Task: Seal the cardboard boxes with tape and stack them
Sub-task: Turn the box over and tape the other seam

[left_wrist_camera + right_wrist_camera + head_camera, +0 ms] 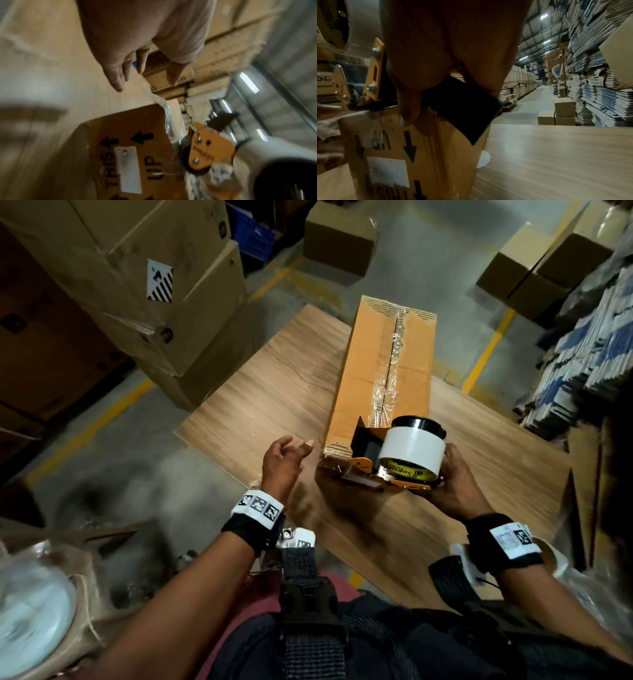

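A long brown cardboard box (pixel 387 364) lies on the wooden table (pixel 274 405), its top seam covered with wrinkled clear tape. Its near end reads "THIS UP" with arrows (pixel 130 155) (pixel 412 148). My right hand (pixel 452 484) grips an orange tape dispenser (pixel 394 463) with a white tape roll (pixel 411 448), held against the near top edge of the box. The dispenser's orange plate (pixel 209 151) shows in the left wrist view, its frame (pixel 373 73) in the right wrist view. My left hand (pixel 284 457) hovers just left of the box's near end, fingers loose and holding nothing (pixel 120 73).
Large stacked cartons (pixel 137 285) stand to the left. Smaller boxes (pixel 339 237) (pixel 534 268) sit on the floor beyond the table. Piles of flattened cardboard (pixel 589 344) rise on the right. Bundled white material (pixel 30 611) lies at the lower left.
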`<state>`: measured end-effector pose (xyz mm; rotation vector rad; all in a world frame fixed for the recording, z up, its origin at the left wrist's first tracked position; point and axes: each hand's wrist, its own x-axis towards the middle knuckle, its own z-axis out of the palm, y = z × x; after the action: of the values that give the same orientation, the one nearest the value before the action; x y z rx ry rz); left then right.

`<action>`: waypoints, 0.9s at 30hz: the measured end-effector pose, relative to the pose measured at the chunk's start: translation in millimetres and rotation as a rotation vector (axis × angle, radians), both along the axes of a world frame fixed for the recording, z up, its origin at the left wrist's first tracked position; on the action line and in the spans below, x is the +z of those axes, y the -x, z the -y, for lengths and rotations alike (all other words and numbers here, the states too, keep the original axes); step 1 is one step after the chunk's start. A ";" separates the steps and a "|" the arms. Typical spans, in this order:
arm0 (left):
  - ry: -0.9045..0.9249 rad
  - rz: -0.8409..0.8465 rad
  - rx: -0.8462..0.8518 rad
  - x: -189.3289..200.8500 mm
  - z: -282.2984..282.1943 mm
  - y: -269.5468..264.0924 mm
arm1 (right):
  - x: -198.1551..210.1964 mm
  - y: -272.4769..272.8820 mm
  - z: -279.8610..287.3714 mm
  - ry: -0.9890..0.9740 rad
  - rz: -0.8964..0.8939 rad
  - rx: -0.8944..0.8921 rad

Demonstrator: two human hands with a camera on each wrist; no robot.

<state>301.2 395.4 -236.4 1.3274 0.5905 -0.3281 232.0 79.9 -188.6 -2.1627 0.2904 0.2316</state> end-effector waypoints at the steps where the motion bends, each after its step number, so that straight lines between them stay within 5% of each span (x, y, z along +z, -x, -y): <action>1: 0.151 -0.107 -0.014 -0.7 -1.2 0.1 | -0.2 -0.4 0.1 0.007 -0.001 0.008; 4: 0.310 -0.217 -0.102 1.4 -3.2 1.1 | 0.7 -0.5 -0.8 0.033 -0.011 0.027; 18: 0.019 -0.367 -0.044 -11.1 11.7 -5.8 | 4.9 0.0 -4.0 0.044 -0.003 0.032; 22: 0.226 -0.548 -0.218 -14.2 8.7 4.1 | 3.7 -0.7 -4.7 -0.004 -0.029 0.014; 27: 0.396 -0.591 -0.127 -7.8 16.9 1.7 | 7.8 -0.5 -8.0 0.009 -0.026 0.011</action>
<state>299.5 378.4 -244.2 0.8760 0.8795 -0.9114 232.4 87.9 -180.8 -2.1717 0.2946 0.2658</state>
